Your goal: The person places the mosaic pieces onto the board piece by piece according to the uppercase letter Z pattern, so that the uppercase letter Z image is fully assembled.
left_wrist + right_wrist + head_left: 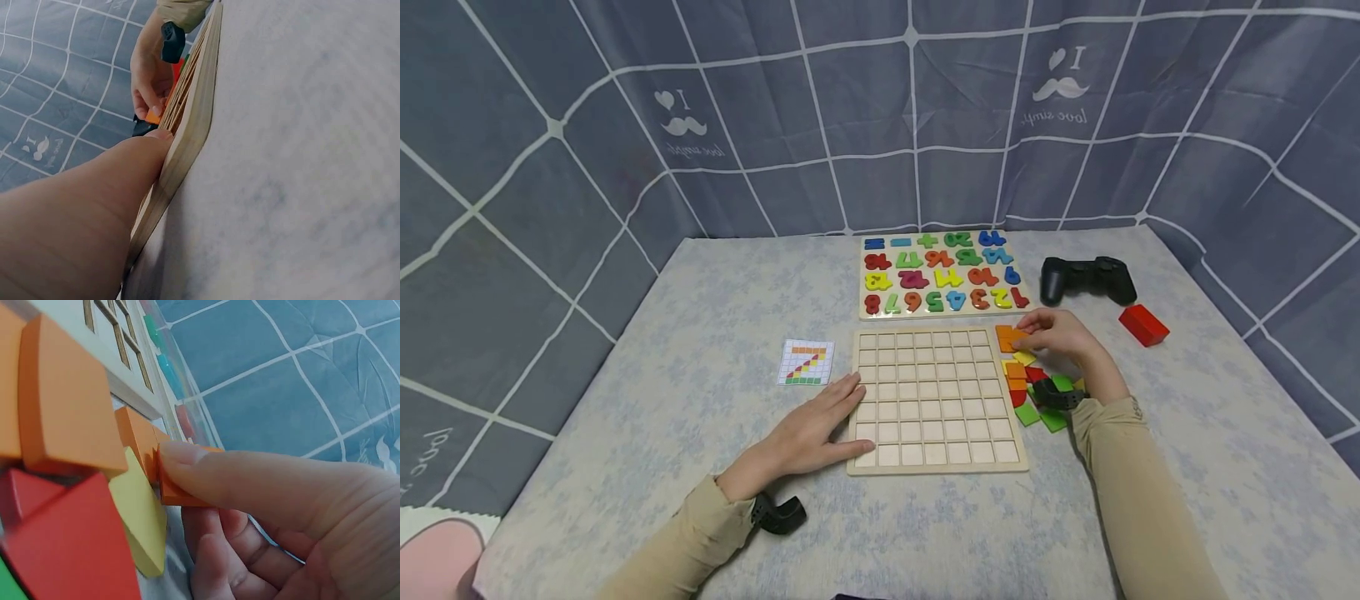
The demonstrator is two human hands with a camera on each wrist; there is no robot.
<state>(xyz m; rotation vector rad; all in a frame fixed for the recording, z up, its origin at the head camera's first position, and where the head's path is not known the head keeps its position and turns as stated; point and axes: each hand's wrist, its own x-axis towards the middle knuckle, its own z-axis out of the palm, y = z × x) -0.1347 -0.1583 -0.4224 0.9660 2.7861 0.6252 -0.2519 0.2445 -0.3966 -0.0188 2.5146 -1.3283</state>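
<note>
A wooden grid board (936, 402) lies flat at the middle of the table, its square cells bare. My left hand (815, 427) rests on its left edge with fingers stretched out; the left wrist view shows the thumb (140, 153) on the board's rim (187, 140). Just past the board's top right corner, my right hand (1060, 337) pinches an orange square tile (181, 495) between thumb and fingers. Close by are another orange tile (134, 434), a yellow tile (140, 519) and red tiles (81, 540). Green tiles (1027, 414) lie nearer the wrist.
A pattern card (806, 362) with a coloured Z shape lies left of the board. Behind stands a number puzzle board (925, 289) with coloured pieces. A black game controller (1087, 280) and a red block (1143, 325) are at the back right. Grey-blue curtain (865, 108) surrounds the table.
</note>
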